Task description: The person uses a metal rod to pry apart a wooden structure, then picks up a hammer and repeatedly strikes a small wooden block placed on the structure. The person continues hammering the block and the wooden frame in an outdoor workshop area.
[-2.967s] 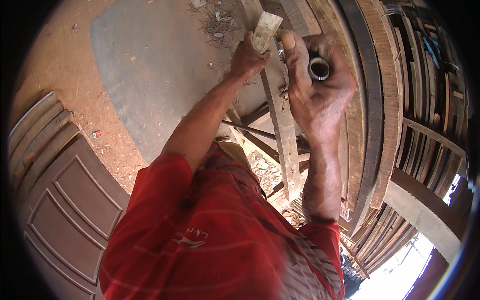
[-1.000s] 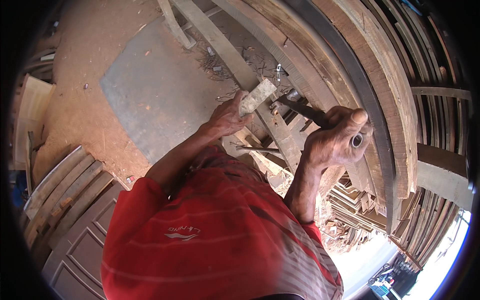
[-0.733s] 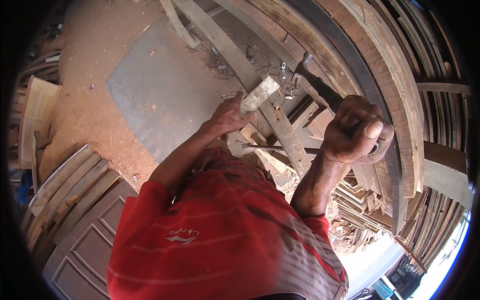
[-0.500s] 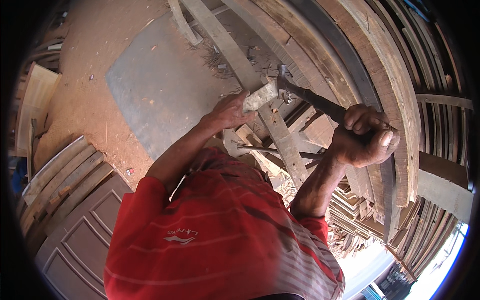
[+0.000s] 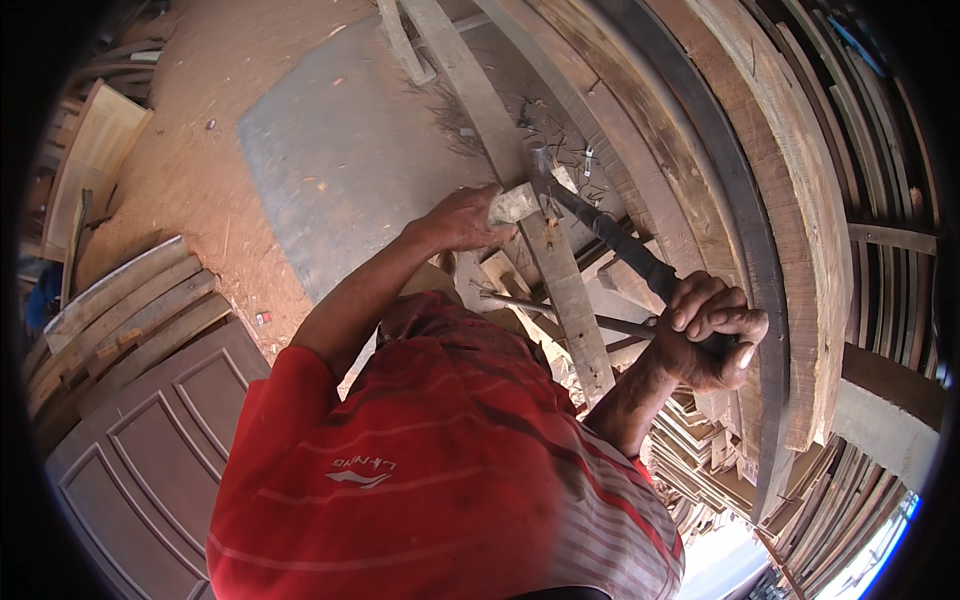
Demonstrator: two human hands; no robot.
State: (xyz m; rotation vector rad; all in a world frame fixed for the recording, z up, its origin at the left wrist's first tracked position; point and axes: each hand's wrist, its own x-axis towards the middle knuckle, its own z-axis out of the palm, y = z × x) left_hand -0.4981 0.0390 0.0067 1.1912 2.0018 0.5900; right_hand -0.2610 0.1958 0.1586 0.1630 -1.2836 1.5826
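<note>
- My right hand [image 5: 705, 335] has come down from where it was raised half a second ago; its fingers are wrapped tight round the dark handle of the hammer [image 5: 610, 235], and the metal head now sits against the small pale wood block [image 5: 515, 203]; I judge the blow has just landed.
- My left hand [image 5: 462, 218] has stayed where it was, fingers pinching that block and pressing it onto the long plank [image 5: 545, 260]; the block has not shifted between frames, so it seems to be seating rather than skidding.
- The plank runs from the far side toward me, slightly right of centre, over a heap of short offcuts [image 5: 600, 300]; a thin metal rod [image 5: 560, 310] crosses beneath it.
- There is no desk; the work lies low on stacked timber, with wood shavings [image 5: 470, 120] scattered at the far end.
- To the left a grey slab [image 5: 340, 160] lies on reddish dirt floor [image 5: 200, 150]; nearer on the left, a panelled door [image 5: 150, 450] lies flat beside stacked boards [image 5: 120, 310].
- On the right, curved planks [image 5: 760, 200] lean in rows; daylight shows at the near right.
</note>
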